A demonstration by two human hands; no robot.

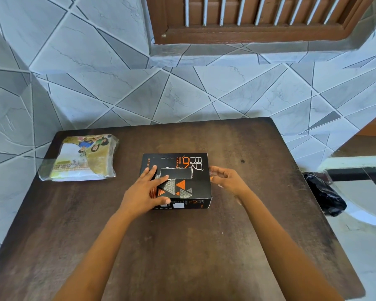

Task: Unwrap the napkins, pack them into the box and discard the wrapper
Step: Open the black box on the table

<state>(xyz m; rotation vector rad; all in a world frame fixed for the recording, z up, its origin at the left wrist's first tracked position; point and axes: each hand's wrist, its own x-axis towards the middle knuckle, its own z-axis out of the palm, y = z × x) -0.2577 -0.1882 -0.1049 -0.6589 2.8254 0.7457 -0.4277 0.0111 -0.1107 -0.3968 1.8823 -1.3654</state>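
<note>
A black box (189,170) with orange and grey triangles lies closed at the middle of the dark brown table (204,246); a rectangular slot is cut in its top. My left hand (146,192) rests flat on the box's top left part, fingers spread, thumb along the near edge. My right hand (226,179) is at the box's right side, fingers curled and touching or almost touching that side. The napkin pack (80,159), still in its clear printed wrapper, lies at the table's far left corner, apart from both hands.
A black plastic bag (323,194) hangs or sits just off the table's right edge. A tiled wall stands behind the table, with a brown wooden window frame (258,25) above. A white chair or rail (360,168) is at the right.
</note>
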